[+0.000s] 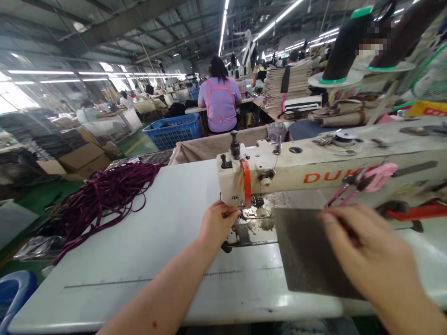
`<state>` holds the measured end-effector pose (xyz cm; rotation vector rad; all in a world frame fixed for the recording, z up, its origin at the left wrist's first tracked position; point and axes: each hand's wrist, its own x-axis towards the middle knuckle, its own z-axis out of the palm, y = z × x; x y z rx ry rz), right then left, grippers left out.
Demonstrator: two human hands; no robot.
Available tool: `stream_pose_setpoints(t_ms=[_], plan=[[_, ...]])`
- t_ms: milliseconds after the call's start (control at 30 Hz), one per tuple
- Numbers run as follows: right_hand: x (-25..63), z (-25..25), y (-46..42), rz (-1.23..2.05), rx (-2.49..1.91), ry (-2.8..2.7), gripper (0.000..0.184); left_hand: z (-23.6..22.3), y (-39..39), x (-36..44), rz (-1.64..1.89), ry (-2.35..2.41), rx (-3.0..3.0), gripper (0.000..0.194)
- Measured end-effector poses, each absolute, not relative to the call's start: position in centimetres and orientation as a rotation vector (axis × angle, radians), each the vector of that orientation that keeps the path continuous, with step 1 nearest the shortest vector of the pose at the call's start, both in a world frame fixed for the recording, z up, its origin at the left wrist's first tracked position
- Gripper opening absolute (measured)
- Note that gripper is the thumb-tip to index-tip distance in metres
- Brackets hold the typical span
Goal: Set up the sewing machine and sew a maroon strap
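My left hand (220, 222) is closed in a pinch beside the presser foot (256, 213) of the sewing machine (293, 172). What its fingertips hold is hidden or too fine to make out. My right hand (370, 251) hovers over the right part of a dark flat sheet (307, 251), its thumb and forefinger pinched together. Whether a thread lies between them I cannot see. Just beyond those fingers is a pair of pink-handled scissors (382, 176), in front of the machine arm; whether the fingers touch it I cannot tell.
A heap of dark purple straps (111, 195) lies at the table's left edge. Behind the white table (167, 223) are a blue crate (174, 132) and a seated person (221, 104). Thread cones (347, 51) and a stack of fabric pieces (288, 86) stand at the back right.
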<state>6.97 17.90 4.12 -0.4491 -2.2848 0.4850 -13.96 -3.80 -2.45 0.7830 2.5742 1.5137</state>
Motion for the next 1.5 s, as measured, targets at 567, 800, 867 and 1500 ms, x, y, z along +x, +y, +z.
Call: stream_pose_setpoints(t_ms=[567, 800, 867, 1500], plan=[[-5.2, -0.5, 9.9, 1.069, -0.704, -2.555, 0.014, -2.2, -3.7, -14.1, 1.396, 2.571, 0.933, 0.01], [-3.9, -1.0, 11.1, 1.186, -0.772, -2.37, 0.019, -1.5, -4.1, -14.2, 1.396, 2.549, 0.81, 0.009], [-2.8, -0.9, 11.5, 1.243, -0.795, -2.288, 0.022, -1.6, -4.2, -14.4, 1.471, 2.416, 0.639, 0.02], [4.2, 3.4, 4.8, 2.148, -0.744, -1.563, 0.035, -0.8, -4.3, -13.5, 1.583, 1.906, 0.478, 0.008]])
